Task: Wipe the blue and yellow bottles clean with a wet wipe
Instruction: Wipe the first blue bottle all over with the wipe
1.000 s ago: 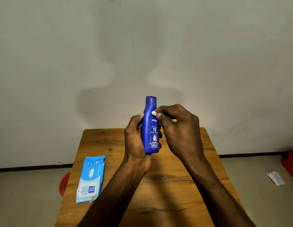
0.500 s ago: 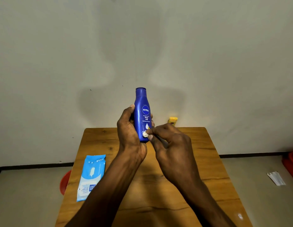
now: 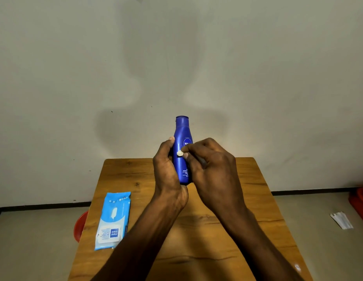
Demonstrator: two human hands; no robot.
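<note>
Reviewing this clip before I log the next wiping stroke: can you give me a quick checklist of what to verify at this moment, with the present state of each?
1. Blue bottle securely held upright above the table: ok, the left hand wraps its lower body.
2. Wipe touching the bottle: ok, a small white wad is pinched in the right hand against the front.
3. Cap shut: ok, it looks closed.
4. Wipe still wet: cannot tell.
5. Yellow bottle ready for its turn: cannot tell, it is not visible now.
6. Wet wipe pack within reach: ok, it lies flat on the table's left side.
</note>
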